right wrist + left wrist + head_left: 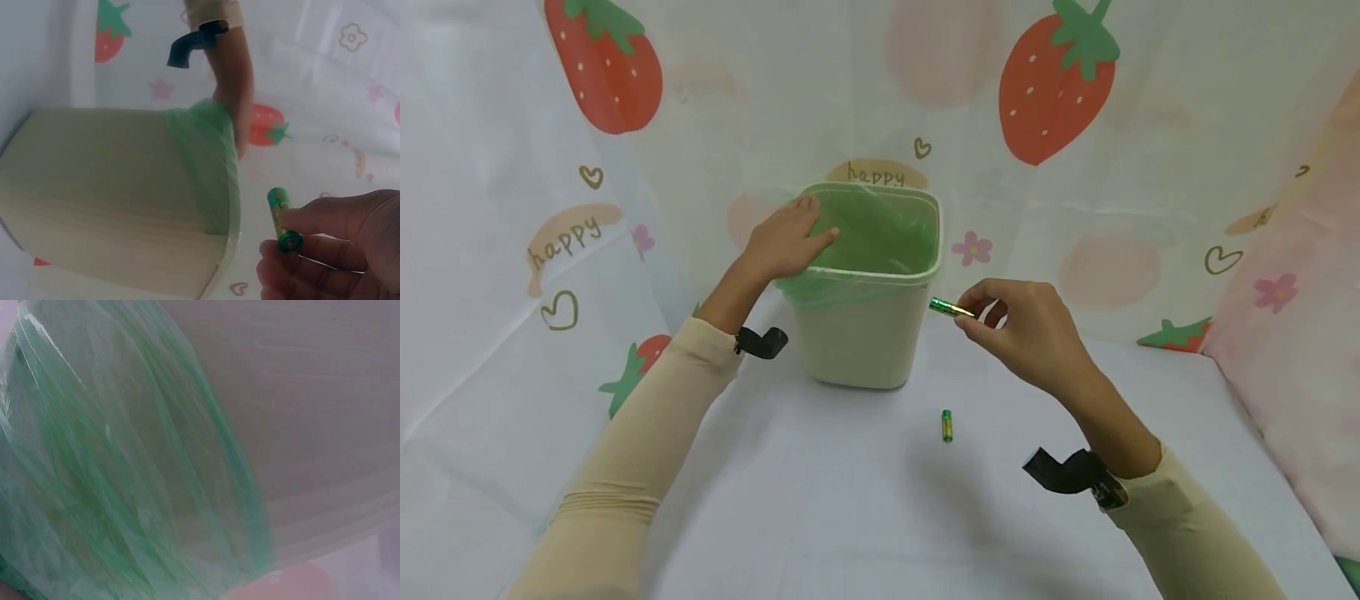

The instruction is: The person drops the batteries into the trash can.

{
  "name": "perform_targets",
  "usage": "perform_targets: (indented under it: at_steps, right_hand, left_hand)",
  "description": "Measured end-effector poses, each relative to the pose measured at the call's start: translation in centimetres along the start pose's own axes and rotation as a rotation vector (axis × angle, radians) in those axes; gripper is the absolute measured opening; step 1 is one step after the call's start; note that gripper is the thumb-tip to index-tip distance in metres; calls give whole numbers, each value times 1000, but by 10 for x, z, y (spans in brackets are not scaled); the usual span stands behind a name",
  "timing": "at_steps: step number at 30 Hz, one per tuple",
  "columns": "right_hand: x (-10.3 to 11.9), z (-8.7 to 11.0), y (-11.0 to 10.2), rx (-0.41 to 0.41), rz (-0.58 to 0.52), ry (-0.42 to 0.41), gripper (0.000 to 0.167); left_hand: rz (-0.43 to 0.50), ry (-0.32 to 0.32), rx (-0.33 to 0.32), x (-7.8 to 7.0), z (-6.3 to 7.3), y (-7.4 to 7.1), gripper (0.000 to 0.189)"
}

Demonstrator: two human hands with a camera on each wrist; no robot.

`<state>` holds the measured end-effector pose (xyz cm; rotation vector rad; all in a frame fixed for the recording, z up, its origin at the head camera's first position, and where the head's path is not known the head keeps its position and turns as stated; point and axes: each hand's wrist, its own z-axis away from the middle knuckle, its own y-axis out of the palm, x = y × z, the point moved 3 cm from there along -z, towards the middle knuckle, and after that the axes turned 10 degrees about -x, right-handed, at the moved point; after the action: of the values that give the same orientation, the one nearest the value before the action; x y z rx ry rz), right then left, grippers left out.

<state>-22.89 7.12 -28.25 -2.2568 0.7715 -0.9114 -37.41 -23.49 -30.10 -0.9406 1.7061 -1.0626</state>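
A pale cream trash bin (859,342) stands upright, lined with a thin green plastic bag (880,237) folded over its rim. My left hand (786,240) rests on the bin's left rim, fingers extended and thumb stretched over the opening. The left wrist view is filled by the folded bag edge (144,462) and the bin's side wall (319,437). Just right of the bin, my right hand (1026,333) pinches a green and gold battery (946,307) between thumb and fingers, held above the table. A second, similar battery (947,426) lies on the table below it.
A white cloth covers the table (820,508). Close behind the bin hangs a curtain (820,83) printed with strawberries, hearts and flowers. A pinkish cloth (1292,358) borders the right side. Each wrist carries a black camera mount (1067,473).
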Motion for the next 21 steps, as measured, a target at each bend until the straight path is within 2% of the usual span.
perform_targets:
  at_steps: [14, 21]
  right_hand:
    - [5, -49, -3, -40, 21, -42, 11]
    - [11, -76, 3, -6, 42, -65, 12]
  left_hand:
    - [10, -4, 5, -3, 0, 2, 78]
    - [7, -2, -8, -2, 1, 1, 78]
